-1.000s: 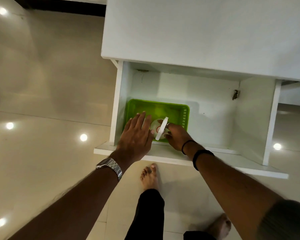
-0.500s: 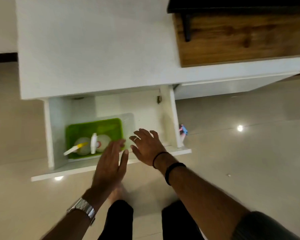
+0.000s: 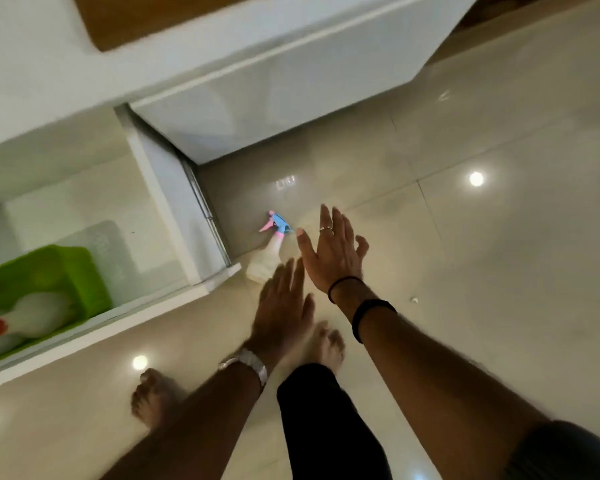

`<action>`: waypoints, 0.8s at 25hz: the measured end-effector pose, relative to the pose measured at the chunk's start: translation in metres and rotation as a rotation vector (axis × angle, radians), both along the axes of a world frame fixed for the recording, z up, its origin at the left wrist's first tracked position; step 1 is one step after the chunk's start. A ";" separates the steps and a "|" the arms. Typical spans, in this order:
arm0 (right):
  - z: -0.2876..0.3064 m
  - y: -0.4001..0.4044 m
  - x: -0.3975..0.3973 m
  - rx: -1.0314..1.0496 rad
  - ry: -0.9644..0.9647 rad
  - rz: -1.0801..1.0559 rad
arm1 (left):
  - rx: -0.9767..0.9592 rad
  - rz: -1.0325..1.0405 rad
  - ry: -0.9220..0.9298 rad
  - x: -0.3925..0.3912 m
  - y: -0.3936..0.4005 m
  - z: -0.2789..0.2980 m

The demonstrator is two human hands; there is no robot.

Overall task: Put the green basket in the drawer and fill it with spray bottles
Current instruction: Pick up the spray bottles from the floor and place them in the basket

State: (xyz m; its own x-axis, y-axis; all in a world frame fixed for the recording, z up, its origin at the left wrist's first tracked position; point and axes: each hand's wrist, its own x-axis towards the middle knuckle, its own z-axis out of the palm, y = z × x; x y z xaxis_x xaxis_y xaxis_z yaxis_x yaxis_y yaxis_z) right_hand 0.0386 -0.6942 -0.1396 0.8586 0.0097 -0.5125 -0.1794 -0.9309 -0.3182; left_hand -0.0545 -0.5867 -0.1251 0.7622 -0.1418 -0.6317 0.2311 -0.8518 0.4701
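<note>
The green basket (image 3: 83,278) sits inside the open white drawer (image 3: 173,216) at the left edge, with pale spray bottles (image 3: 35,317) lying in it. On the floor just right of the drawer lies a clear spray bottle (image 3: 265,258) with a blue and pink trigger head. My right hand (image 3: 333,254) hovers over the floor beside that bottle, fingers spread, holding nothing. My left hand (image 3: 283,306) is lower and just short of the bottle's base, also open and empty.
A white cabinet (image 3: 274,88) with a wooden top stands behind the bottle. The drawer's front panel (image 3: 94,330) juts out at lower left. My bare feet (image 3: 153,396) stand on the glossy tiled floor. A small white scrap (image 3: 413,300) lies to the right.
The view has swung right, away from the drawer. Both hands left the basket and moved right toward the clear bottle on the floor. The basket now holds bottles.
</note>
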 end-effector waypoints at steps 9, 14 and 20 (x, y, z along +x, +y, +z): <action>-0.211 0.037 -0.071 0.344 0.527 -0.344 | 0.294 0.081 0.149 0.039 0.048 -0.198; -0.230 0.068 -0.064 0.773 0.651 -0.755 | 0.212 0.415 0.379 0.055 0.049 -0.232; -0.169 0.026 -0.069 0.663 0.532 -0.791 | 0.017 0.466 0.485 0.032 0.024 -0.169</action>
State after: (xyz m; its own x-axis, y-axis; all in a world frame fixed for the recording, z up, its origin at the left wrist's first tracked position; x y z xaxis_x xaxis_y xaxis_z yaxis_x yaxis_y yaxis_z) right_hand -0.0301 -0.6679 -0.3086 0.4227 -0.0322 -0.9057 -0.8941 -0.1783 -0.4109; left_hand -0.0228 -0.5627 -0.2941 0.3709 0.1465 -0.9170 0.7581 -0.6181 0.2079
